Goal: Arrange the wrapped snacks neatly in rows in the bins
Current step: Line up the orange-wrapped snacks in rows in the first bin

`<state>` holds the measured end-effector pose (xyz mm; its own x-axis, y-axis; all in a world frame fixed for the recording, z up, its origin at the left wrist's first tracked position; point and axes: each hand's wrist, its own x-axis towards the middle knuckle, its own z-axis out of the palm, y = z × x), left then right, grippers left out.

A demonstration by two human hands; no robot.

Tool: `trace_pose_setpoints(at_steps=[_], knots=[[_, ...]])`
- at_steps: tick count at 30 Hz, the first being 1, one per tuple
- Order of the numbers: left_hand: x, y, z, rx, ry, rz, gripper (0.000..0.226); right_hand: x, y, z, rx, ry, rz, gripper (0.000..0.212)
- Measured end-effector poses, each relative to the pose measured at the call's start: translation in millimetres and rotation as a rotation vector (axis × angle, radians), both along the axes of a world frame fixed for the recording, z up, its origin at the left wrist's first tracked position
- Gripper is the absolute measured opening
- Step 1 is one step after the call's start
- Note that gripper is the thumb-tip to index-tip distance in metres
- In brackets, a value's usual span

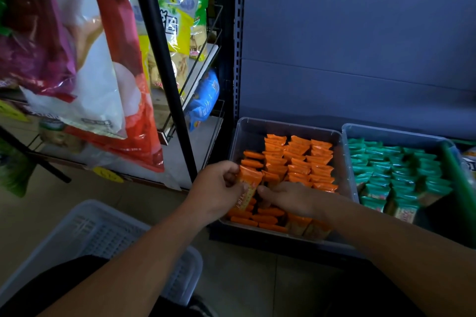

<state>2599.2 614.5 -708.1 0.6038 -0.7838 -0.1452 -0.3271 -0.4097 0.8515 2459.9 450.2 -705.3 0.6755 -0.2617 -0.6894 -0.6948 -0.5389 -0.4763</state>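
Floor tiles lie nearest, with a white perforated basket standing on them at lower left, just beside the left forearm and well clear of the bins. Both forearms reach forward over the front rim of the clear bin, which sits on the dark bottom shelf.

The left hand is at the bin's near left corner; its fingers and thumb are curled round one orange snack pack, held upright and tilted a little above the others. The right hand lies palm down just beside it, across the middle of the bin. Its fingertips point toward the held pack and dip among the packs below, and whether they pinch anything cannot be told. This hand and wrist hide part of the front rows.

Behind the hands, the orange snacks stand on edge in three tidy rows toward the back wall, with a looser column on the left and some lying flat at the front. A second clear bin touches the first on the right, packed with green snacks; a green bar crosses its right side.

To the left, a black upright pole and a large red-and-white bag hang close to the camera, blocking most of a wire rack of yellow and blue packets. A blue-grey back panel rises behind the bins.
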Motion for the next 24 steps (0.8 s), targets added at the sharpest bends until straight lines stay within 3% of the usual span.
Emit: trace_pose_setpoints(at_steps=[4, 8, 13, 16, 20, 24], knots=[[-1, 1, 3, 0.019, 0.037, 0.006, 0.017, -7, 3, 1, 0.027, -0.009, -0.031, 0.078], [-4, 0, 12, -0.013, 0.092, -0.008, 0.019, -10, -1, 11, 0.051, -0.275, -0.186, 0.040], [-14, -2, 32, -0.157, 0.206, -0.043, 0.025, -10, -1, 49, 0.206, -0.488, -0.380, 0.010], [-23, -1, 51, -0.238, 0.322, -0.054, 0.010, -18, 3, 78, 0.195, -0.522, -0.390, 0.010], [-31, -3, 69, -0.310, 0.488, -0.023, 0.013, -33, 10, 105, 0.207, -0.604, -0.426, 0.006], [-39, -11, 77, -0.377, 0.467, -0.019, 0.016, -36, 13, 108, 0.266, -0.679, -0.555, 0.008]])
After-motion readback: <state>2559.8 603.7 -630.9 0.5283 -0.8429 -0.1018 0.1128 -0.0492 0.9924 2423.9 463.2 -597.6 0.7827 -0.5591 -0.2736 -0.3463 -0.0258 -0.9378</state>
